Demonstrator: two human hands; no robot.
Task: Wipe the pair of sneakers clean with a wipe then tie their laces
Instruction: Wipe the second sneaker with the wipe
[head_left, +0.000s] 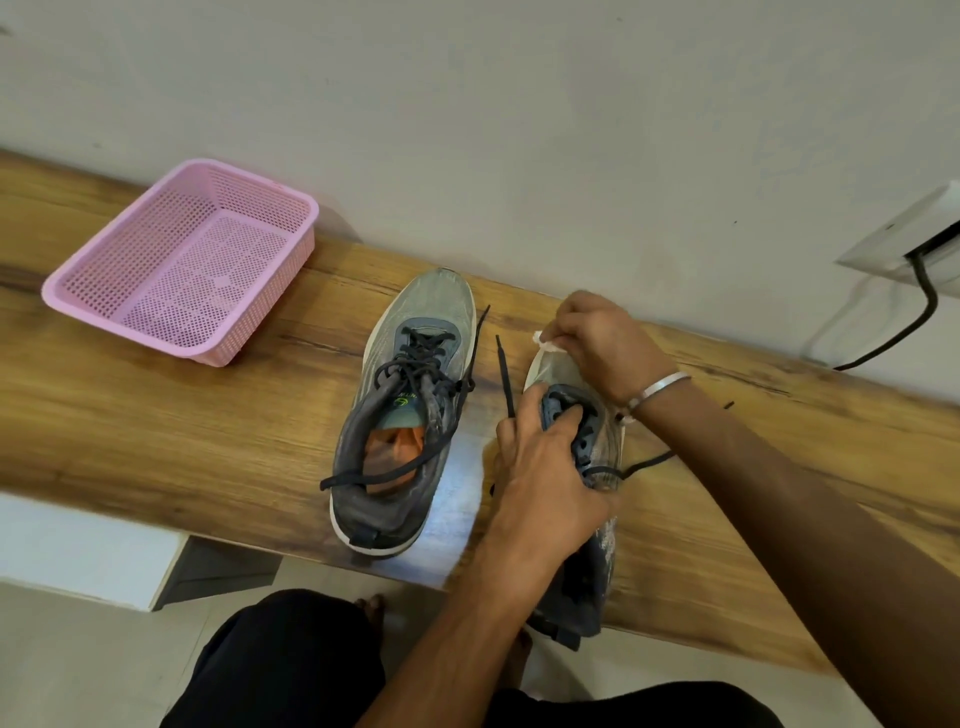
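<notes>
Sneakers, 2 of them, sit side by side on the wooden bench (156, 415), toes toward the wall (519, 130). Left sneaker (410, 415) is grey with a paler mesh toe, a white sole, an orange insole and loose black laces (415, 358); its tongue carries a small green logo with a few letters, too small to read for certain. Right sneaker (582, 452) matches it but is mostly covered by the person's hands, and its heel hangs over the bench's near edge. The left hand (545, 467) grips it over the tongue, fingers curled onto the laced part. The right hand (597, 343) pinches a white wipe (545, 340) against the toe, fingers closed on it, a silver bangle (657, 387) on that wrist. A pink basket (182, 260) stands well apart at the bench's left end. A black cable (904, 322) runs down from a white wall socket (914, 234) on the right.
</notes>
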